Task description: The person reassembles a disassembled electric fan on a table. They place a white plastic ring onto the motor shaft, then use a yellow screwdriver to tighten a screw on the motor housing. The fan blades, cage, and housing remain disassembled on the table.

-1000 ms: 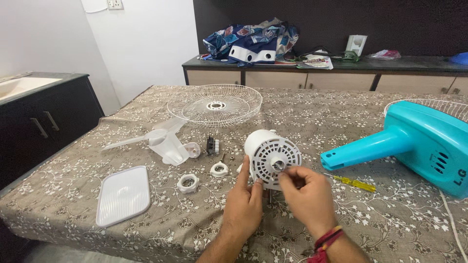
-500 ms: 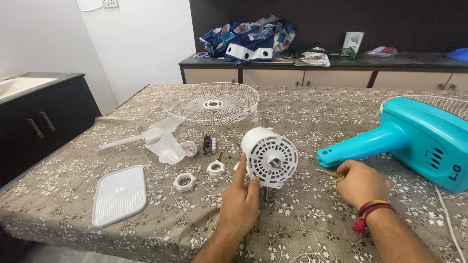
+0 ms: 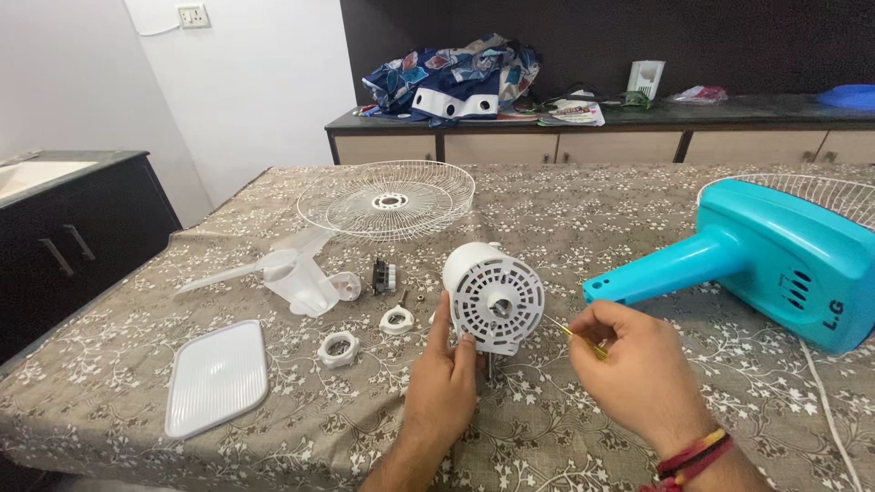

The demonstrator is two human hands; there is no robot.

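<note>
So the left hand (image 3: 444,374) was pressed flat against the near left side of the white motor housing (image 3: 493,297), fingers straight and open, thumb up alongside it, more bracing than gripping. That made sense since the housing was stood on its edge on the bench (image 3: 565,419) with its vented face turned toward the person, and a round thing like that would roll or tip if nothing steadied it. The right hand (image 3: 638,369) sat just right of the housing, fingers pinched shut around a thin yellow screwdriver (image 3: 576,337), tip aimed left toward the housing face, looking lined up with the centre hub or a screw near it, though I couldn't tell which. Left of the left hand the small bits were laid out in a loose row: two white ring nuts (image 3: 338,348), a small black part (image 3: 380,275), and the clear fan blade (image 3: 284,271) beyond them, probably parked there so nothing got lost. Further left lay a flat white cover (image 3: 216,377). Past the housing, away from both hands, the wire guard (image 3: 386,199) rested flat, dish side up. Off to the right of the right hand the teal fan body (image 3: 775,260) lay on its side, neck pointing at the housing, out of the way but close.
</note>
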